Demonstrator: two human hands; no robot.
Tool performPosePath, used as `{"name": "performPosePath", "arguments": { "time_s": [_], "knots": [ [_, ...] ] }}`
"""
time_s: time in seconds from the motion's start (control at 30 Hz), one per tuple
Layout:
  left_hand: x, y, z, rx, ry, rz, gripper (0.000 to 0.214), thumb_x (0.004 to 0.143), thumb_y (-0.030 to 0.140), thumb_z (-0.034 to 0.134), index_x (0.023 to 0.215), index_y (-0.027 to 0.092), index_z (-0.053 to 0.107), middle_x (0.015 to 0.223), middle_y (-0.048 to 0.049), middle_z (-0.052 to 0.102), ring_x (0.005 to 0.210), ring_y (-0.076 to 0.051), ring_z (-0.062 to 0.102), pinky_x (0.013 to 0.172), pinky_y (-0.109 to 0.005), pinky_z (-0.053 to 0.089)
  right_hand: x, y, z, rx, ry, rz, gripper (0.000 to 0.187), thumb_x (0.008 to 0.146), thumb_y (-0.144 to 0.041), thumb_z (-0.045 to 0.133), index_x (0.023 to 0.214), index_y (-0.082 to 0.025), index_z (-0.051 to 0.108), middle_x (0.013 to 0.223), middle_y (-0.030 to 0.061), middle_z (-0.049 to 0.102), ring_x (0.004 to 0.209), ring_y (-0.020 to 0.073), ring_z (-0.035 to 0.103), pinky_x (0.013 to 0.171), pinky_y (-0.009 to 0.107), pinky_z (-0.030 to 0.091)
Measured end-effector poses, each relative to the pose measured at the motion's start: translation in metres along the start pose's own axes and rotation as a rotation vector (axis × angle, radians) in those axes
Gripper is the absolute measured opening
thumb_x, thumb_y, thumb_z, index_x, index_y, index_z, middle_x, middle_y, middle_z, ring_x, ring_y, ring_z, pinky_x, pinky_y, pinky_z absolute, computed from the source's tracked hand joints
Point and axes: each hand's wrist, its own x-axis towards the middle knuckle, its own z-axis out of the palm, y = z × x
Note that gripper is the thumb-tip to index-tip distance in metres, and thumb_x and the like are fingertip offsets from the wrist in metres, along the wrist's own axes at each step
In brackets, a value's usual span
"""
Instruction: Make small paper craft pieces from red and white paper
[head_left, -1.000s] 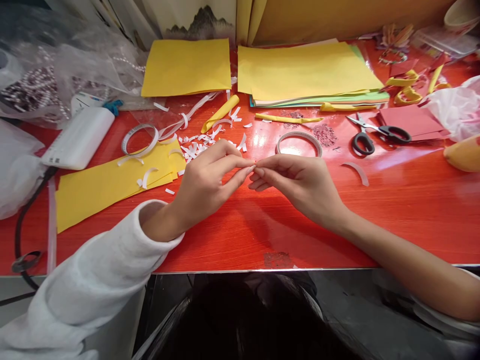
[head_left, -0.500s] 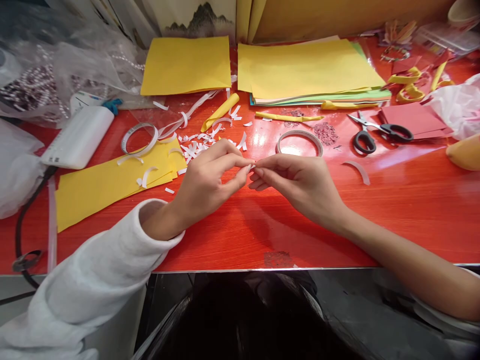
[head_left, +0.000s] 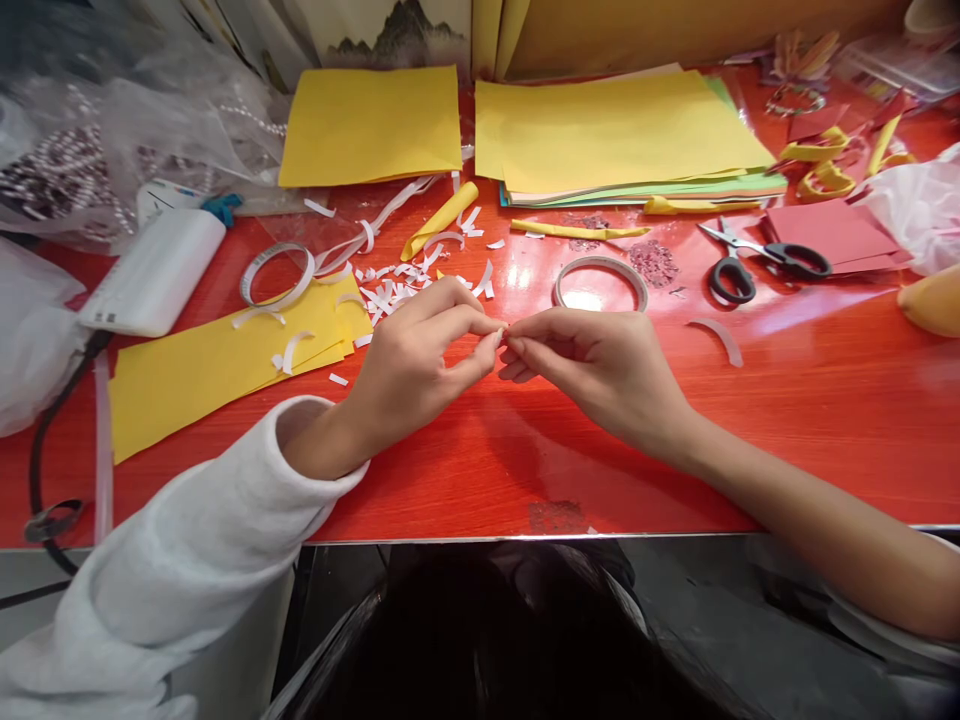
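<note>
My left hand (head_left: 427,350) and my right hand (head_left: 600,370) meet fingertip to fingertip above the red table (head_left: 450,470). Both are closed in a pinch. Whatever lies between the fingertips is too small and too covered to name. Just behind my right hand rests a roll of double-sided tape (head_left: 601,262). Close to my left hand is a scatter of white paper scraps (head_left: 390,295), with a rolled yellow paper tube (head_left: 441,220) beyond it. Yellow paper strips (head_left: 217,365) lie to the left, a second tape roll (head_left: 251,290) partly over them.
Yellow sheets (head_left: 371,125) and a stack of coloured paper (head_left: 615,130) lie at the back. Black-handled scissors (head_left: 731,278) rest open beside red paper (head_left: 836,235) on the right. A white power strip (head_left: 154,270) and a bag of beads (head_left: 67,165) occupy the left.
The hands keep nearly the same place and pinch. A small whitish bit that showed between the fingertips is now harder to see. The view has shifted slightly.
</note>
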Motion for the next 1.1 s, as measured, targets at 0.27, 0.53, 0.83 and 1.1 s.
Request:
{"name": "performPosePath", "arguments": {
  "time_s": [0.27,0.53,0.83,1.1],
  "knots": [
    [0.000,0.001,-0.001,-0.043,-0.027,-0.047,0.009,0.084,0.018,0.058,0.084,0.016,0.067,0.080,-0.0026,0.061,0.074,-0.011,0.057,0.066,-0.024,0.047,0.002,0.001,-0.001,0.005,-0.008,-0.003,0.012,0.086,-0.017,0.055,0.083,-0.018,0.066,0.075,0.0020,0.071,0.071,0.0144,0.069,0.069,0.029,0.057],
    [0.003,0.004,-0.003,-0.125,-0.042,-0.188,0.009,0.083,0.016,0.059,0.082,0.018,0.068,0.079,-0.0018,0.061,0.070,-0.010,0.054,0.065,-0.024,0.044,0.002,0.000,-0.001,0.093,-0.011,0.053,0.009,0.085,-0.020,0.057,0.083,-0.018,0.066,0.076,0.0021,0.070,0.072,0.0151,0.069,0.070,0.030,0.058],
    [0.009,0.001,-0.007,-0.411,-0.050,-0.467,0.011,0.082,0.021,0.060,0.076,0.019,0.069,0.079,-0.0011,0.066,0.075,-0.012,0.058,0.069,-0.027,0.044,0.008,0.001,-0.003,0.300,-0.022,0.184,0.007,0.083,-0.021,0.061,0.079,-0.019,0.067,0.074,0.0023,0.069,0.066,0.0143,0.068,0.065,0.029,0.059],
    [0.010,-0.002,-0.004,-0.578,-0.021,-0.588,0.010,0.080,0.021,0.061,0.074,0.018,0.068,0.077,-0.0002,0.069,0.077,-0.013,0.063,0.074,-0.027,0.049,0.011,0.000,-0.005,0.349,-0.013,0.266,0.009,0.083,-0.018,0.060,0.076,-0.018,0.067,0.074,0.0023,0.069,0.062,0.0118,0.067,0.061,0.024,0.058]
  ]
}}
